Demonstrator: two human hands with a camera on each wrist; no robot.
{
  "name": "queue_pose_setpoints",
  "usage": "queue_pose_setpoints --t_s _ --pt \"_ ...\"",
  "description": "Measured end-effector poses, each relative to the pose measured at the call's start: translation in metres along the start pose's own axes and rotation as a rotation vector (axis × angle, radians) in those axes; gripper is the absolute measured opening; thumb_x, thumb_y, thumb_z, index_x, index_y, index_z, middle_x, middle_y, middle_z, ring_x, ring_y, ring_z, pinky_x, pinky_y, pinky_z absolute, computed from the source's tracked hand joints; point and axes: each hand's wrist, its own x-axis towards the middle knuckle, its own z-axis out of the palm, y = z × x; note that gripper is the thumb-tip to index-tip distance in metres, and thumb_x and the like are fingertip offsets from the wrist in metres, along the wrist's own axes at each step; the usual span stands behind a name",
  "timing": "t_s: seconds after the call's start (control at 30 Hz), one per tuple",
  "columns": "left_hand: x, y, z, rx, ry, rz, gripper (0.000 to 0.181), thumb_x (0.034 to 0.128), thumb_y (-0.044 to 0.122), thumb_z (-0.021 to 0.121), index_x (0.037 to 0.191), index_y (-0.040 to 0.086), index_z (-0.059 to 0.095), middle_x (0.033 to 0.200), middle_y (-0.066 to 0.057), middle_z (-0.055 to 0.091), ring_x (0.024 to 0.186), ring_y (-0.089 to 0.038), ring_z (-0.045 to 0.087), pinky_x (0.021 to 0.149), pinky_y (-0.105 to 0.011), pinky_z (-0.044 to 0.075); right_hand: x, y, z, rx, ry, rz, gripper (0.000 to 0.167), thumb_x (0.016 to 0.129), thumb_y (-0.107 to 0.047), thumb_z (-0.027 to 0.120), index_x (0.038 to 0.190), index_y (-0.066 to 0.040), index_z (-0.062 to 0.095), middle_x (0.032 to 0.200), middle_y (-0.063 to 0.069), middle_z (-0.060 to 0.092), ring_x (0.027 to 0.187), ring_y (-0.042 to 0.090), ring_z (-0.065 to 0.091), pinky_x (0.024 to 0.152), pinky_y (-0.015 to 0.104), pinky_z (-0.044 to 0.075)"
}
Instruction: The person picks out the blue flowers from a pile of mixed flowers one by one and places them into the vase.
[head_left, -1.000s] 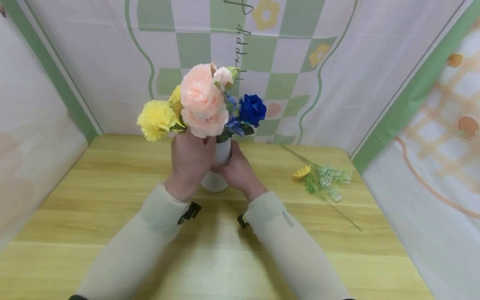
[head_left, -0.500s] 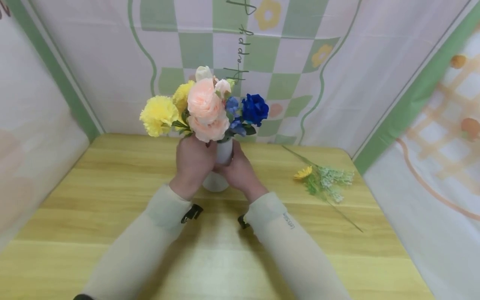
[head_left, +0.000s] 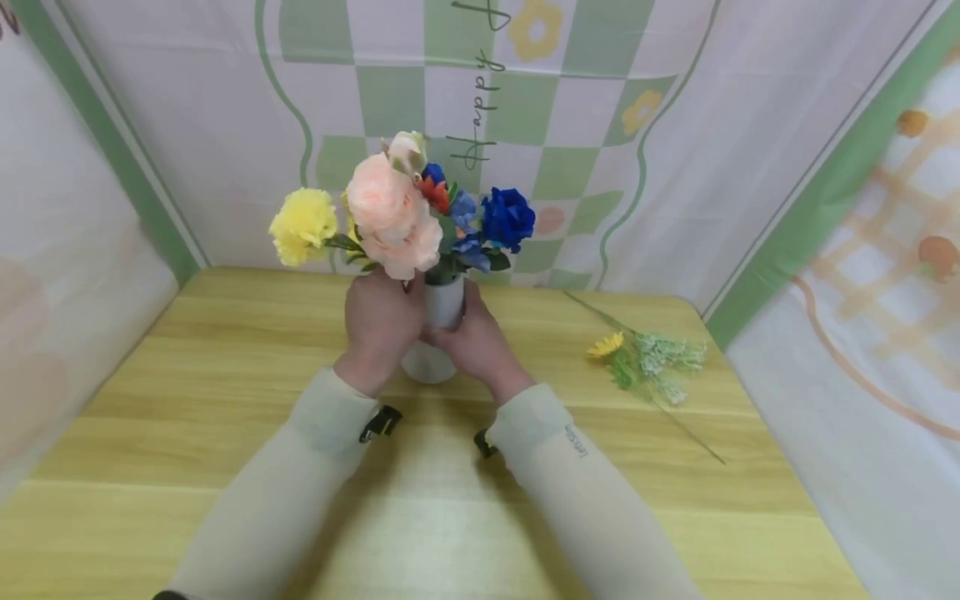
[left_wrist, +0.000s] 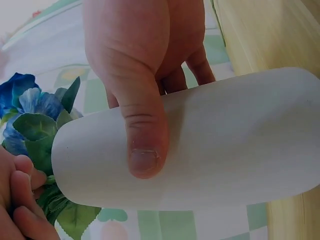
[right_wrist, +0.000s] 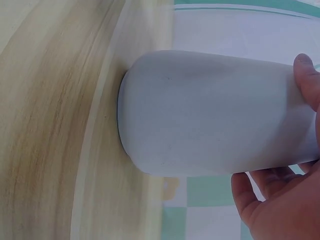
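A white vase stands upright on the table, with artificial flowers in its mouth. My right hand grips its upper body; in the left wrist view that hand's thumb lies across the vase wall. Just left of the mouth, my left hand is curled below a large pink flower and pinches its stem, mostly hidden by the hand. Yellow carnations lean out left, a blue rose right. A red bloom and a whitish bud show behind the pink flower.
To the right on the wooden table lie a yellow daisy-like stem and a sprig of tiny pale flowers. A checked fabric backdrop rises behind the table, and fabric walls flank both sides.
The pink flower first shifts right and lower, then back left, turning with my left hand. The red bloom and a second blue bloom have come into sight. My right hand stays on the vase.
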Motion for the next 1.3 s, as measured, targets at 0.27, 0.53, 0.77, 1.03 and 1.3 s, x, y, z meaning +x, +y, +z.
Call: queue_pose_setpoints --t_s 0.27,0.53,0.77,1.03,1.3 --pt "0.002 -0.002 0.000 0.020 0.024 0.012 0.027 0.0920 0.009 0.060 0.067 0.000 0.057 0.057 -0.018 0.056 0.052 -0.041 0.058 0.046 -0.056 0.046 0.001 -0.001 0.000 0.005 -0.002 -0.008 0.101 0.081 -0.044 0.082 0.155 -0.012 0.021 0.140 0.009 0.047 0.120 0.026 0.051 0.099 0.050 0.046" --pt "0.002 -0.002 -0.001 0.040 0.023 -0.019 0.024 0.0932 0.015 0.062 0.078 -0.003 0.061 0.059 -0.020 0.058 0.056 -0.046 0.060 0.047 -0.057 0.047 0.001 -0.005 -0.002 -0.003 -0.015 -0.004 0.099 0.082 -0.044 0.081 0.155 -0.012 0.022 0.141 0.008 0.048 0.121 0.024 0.052 0.099 0.048 0.047" --pt "0.003 -0.006 -0.001 0.057 0.015 -0.015 0.023 0.0922 0.015 0.063 0.078 -0.003 0.061 0.058 -0.020 0.057 0.055 -0.045 0.060 0.045 -0.057 0.047 0.002 -0.006 -0.001 -0.032 -0.016 -0.027 0.097 0.083 -0.043 0.080 0.154 -0.010 0.023 0.140 0.009 0.048 0.119 0.024 0.053 0.098 0.045 0.047" --pt "0.003 -0.013 0.000 -0.015 0.007 -0.008 0.019 0.0925 0.015 0.064 0.088 -0.003 0.064 0.064 -0.020 0.060 0.060 -0.044 0.061 0.049 -0.058 0.046 0.003 -0.007 -0.008 -0.119 -0.062 0.009 0.097 0.084 -0.046 0.078 0.154 -0.008 0.023 0.140 0.012 0.049 0.119 0.027 0.055 0.096 0.047 0.048" --pt "-0.007 -0.023 0.000 0.001 0.014 0.090 0.026 0.0937 0.016 0.063 0.073 0.001 0.058 0.050 -0.007 0.047 0.042 -0.028 0.047 0.040 -0.046 0.037 0.001 0.017 -0.065 -0.327 -0.101 0.061 0.068 0.098 -0.037 0.062 0.153 -0.010 0.033 0.152 0.013 0.041 0.135 0.033 0.042 0.111 0.048 0.034"
